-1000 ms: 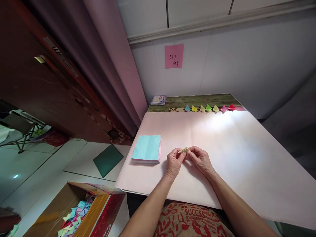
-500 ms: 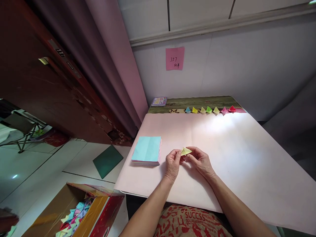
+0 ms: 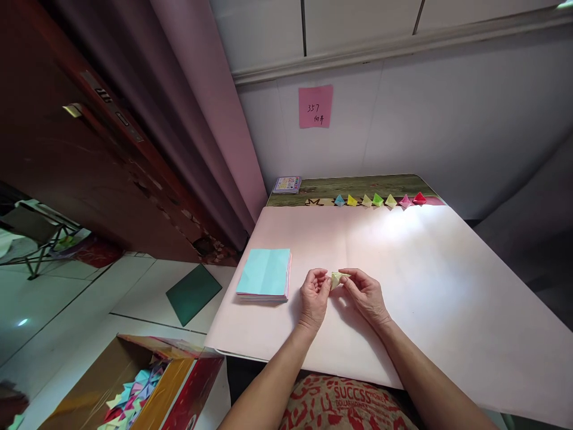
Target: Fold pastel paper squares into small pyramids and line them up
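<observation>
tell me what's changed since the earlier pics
The folded paper, seen almost edge-on a second ago, has been turned to show a triangular face. The right hand still pinches it; the left hand has opened somewhat, though whether it still grips is unclear. The stack and the row of seven pieces stayed put.

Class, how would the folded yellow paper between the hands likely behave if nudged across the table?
The folded yellow paper is probably light, being small beside the left hand and right hand. Its folds likely make it stiffer than when flat. Its angular shape suggests it would slide or tip rather than roll.
</observation>
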{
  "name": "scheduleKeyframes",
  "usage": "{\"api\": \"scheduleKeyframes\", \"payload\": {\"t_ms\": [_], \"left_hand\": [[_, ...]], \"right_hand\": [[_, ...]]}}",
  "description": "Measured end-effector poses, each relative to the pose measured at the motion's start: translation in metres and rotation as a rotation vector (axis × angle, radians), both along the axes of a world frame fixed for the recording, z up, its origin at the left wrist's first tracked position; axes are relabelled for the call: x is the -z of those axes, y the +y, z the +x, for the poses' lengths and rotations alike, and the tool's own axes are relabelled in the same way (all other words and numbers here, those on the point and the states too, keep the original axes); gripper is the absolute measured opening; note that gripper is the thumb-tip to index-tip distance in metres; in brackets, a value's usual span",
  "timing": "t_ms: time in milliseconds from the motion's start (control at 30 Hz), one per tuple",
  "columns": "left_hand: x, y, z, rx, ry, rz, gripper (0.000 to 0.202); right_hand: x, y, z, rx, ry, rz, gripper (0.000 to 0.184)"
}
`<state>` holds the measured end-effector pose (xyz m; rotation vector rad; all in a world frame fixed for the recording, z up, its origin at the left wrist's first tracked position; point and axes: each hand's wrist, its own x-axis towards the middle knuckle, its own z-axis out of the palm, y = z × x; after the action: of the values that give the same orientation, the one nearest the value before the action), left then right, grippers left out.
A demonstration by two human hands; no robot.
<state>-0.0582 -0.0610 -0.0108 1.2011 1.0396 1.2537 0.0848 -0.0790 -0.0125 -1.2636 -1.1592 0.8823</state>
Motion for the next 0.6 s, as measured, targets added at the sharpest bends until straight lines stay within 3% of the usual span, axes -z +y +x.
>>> {"api": "scheduleKeyframes", "payload": {"t_ms": [100,200,300,433,600], "left_hand": [[-0.004,-0.003,0.0,-0.037,0.081,0.092,0.019],[-0.009,-0.005,0.0,0.039,0.105,0.118,0.019],[-0.008,-0.004,0.001,0.094,0.005,-0.02,0.023],[-0.007,0.004,-0.001,0.057,-0.184,-0.168,0.032],[-0.019,0.016,-0.004,0.204,-0.25,-0.369,0.032]], "right_hand": [[0.0,0.0,0.0,0.048,-0.032,-0.006,0.03],[-0.003,-0.001,-0.002,0.056,-0.016,-0.022,0.028],[-0.005,-0.003,-0.004,-0.006,0.044,-0.042,0.027],[-0.006,-0.004,-0.004,-0.061,0.053,-0.007,0.029],[-0.006,-0.001,-0.001,-0.112,0.214,-0.034,0.04]]}}
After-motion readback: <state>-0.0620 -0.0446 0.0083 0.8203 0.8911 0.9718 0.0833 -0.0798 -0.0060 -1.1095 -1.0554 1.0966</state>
